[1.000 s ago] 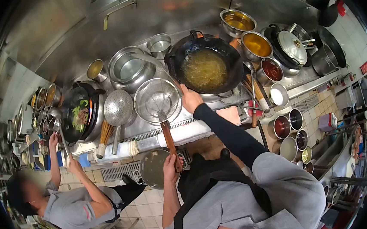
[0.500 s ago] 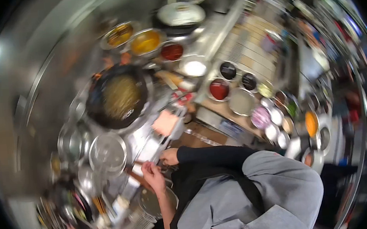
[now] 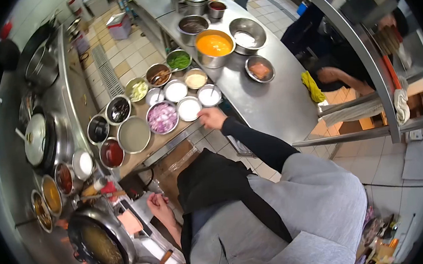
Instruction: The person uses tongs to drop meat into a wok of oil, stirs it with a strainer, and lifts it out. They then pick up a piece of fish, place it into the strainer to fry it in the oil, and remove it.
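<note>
My right hand (image 3: 213, 118), in a black sleeve, is at the near edge of a bowl of white powder (image 3: 189, 108). Its fingers are drawn together, and whatever they hold is too small to make out. Beside that bowl are chopped purple onion (image 3: 162, 118) and another white bowl with a spoon (image 3: 209, 95). Lower left, my bare left hand (image 3: 158, 203) hovers with loosely curled fingers and nothing in them. It is nearest to a pinkish block (image 3: 129, 222) by the stove.
A dark wok (image 3: 101, 245) with yellowish liquid sits at lower left. Sauce bowls (image 3: 111, 153) line the counter. On the steel table (image 3: 269, 102) stand an orange-filled pot (image 3: 214, 45) and a bowl of pink food (image 3: 260, 69). A co-worker's arm (image 3: 339, 76) shows at right.
The view has swung right towards the ingredient bowls and steel table. My right hand has left the place beside my left hand and reached out to the white bowl.
</note>
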Motion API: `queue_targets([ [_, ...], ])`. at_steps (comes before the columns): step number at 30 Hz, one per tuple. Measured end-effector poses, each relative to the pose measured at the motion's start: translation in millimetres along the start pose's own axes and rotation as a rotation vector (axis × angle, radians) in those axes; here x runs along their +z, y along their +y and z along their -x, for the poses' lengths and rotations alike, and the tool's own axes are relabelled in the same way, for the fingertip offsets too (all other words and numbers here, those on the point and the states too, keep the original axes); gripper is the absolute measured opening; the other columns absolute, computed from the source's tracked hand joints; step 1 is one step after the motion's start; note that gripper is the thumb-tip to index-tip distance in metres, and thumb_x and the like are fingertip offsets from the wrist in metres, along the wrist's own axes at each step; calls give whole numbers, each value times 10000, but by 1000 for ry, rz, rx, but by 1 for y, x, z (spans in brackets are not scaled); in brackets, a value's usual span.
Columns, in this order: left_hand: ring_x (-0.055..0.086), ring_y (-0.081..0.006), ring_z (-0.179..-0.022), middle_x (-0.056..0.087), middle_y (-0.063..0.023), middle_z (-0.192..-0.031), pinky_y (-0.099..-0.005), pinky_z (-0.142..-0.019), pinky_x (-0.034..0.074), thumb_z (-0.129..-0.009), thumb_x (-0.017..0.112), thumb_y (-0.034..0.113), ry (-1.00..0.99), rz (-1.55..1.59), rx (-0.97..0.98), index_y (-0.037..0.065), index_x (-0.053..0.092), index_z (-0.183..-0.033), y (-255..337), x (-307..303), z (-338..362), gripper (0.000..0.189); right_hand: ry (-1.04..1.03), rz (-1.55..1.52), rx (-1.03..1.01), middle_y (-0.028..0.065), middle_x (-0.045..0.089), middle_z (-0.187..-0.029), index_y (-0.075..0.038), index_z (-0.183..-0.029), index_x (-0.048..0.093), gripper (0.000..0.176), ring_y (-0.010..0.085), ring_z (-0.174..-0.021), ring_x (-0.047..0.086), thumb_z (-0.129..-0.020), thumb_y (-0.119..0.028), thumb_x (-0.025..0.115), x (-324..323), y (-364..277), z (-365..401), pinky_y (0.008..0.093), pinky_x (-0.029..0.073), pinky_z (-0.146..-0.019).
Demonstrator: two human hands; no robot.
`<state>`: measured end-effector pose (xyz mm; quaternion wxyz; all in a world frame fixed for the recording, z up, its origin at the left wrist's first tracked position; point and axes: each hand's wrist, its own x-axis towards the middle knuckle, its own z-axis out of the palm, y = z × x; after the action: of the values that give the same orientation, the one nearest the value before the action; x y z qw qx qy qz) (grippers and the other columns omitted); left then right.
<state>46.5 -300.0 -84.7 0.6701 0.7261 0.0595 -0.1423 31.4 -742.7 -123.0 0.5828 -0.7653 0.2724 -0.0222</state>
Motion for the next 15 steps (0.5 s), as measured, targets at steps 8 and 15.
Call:
queue_targets([
  [8, 599, -104, -724, 615, -57, -941, -240, -647, 487, -1027, 586, 99, -165, -108, 14, 9, 527, -1202, 49, 107, -21, 206, 991, -950, 393, 68, 668, -733, -73, -947, 635, 210, 116, -522, 601, -959, -281, 664, -222, 85, 7, 236, 478, -412],
  [15, 608, -113, -704, 619, -57, -948, -262, -624, 507, -1021, 588, 94, -294, -164, -57, 5, 546, -1184, 41, 150, -6, 190, 899, -841, 227, 34, 509, -595, -71, -743, 497, 167, 129, -431, 465, -869, -76, 606, -237, 121, 24, 287, 348, -355],
])
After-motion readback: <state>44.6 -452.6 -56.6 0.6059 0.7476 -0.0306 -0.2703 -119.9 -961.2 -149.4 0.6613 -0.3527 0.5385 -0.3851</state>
